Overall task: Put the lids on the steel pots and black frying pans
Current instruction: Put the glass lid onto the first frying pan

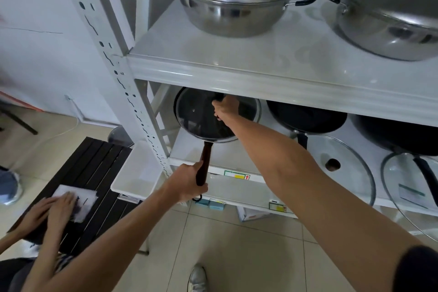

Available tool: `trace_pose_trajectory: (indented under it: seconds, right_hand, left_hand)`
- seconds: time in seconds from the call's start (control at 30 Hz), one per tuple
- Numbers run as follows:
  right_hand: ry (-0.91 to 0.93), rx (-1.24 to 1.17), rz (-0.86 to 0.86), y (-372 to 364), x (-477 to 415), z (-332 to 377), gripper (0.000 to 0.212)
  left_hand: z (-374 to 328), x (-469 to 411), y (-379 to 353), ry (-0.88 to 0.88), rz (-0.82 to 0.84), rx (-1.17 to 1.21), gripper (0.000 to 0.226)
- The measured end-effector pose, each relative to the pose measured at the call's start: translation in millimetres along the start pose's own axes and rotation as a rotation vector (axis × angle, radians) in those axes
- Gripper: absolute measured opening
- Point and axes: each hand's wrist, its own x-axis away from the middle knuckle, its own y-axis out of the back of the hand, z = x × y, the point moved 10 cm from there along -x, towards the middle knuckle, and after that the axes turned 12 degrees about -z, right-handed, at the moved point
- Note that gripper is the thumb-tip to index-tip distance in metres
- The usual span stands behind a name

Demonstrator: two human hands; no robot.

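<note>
A black frying pan (189,129) sits at the left of the lower shelf, and my left hand (188,182) grips its dark handle. A glass lid (196,114) lies on that pan, with my right hand (224,106) closed on its knob under the shelf edge. Two more black pans (308,118) (400,135) stand uncovered to the right. Their glass lids (343,168) (407,192) lean at the shelf front. On the upper shelf, two steel pots (227,14) (388,28) carry lids.
The white shelf rack (260,73) has a perforated upright at the left. A white tray (137,173) juts out beside it. Another person's hands (51,208) rest on paper on a black slatted table (94,168). My shoe (196,278) stands on the tiled floor.
</note>
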Motion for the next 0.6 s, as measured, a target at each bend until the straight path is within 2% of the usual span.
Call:
trace_pose_trajectory:
  seconds: [0.13,0.23,0.37,0.47,0.6]
  right_hand:
    - [-0.042,-0.069,0.032,-16,-6,6,0.012]
    - [-0.053,-0.049,0.06,-20,-10,3,0.028]
    - [0.059,0.093,0.05,-12,-2,4,0.037]
    - [0.1,0.226,-0.058,-5,19,-13,0.056]
    - [0.133,0.229,-0.111,-4,34,-20,0.051]
  left_hand:
    - [-6,-11,-6,0.014,0.001,0.029,0.06]
    - [-7,-23,-12,0.066,-0.016,0.072,0.062]
    - [-2,-29,-17,0.143,0.011,0.077,0.067]
    - [2,-26,-17,0.149,0.013,0.023,0.073]
    - [7,-16,-19,0.138,0.034,-0.017,0.08]
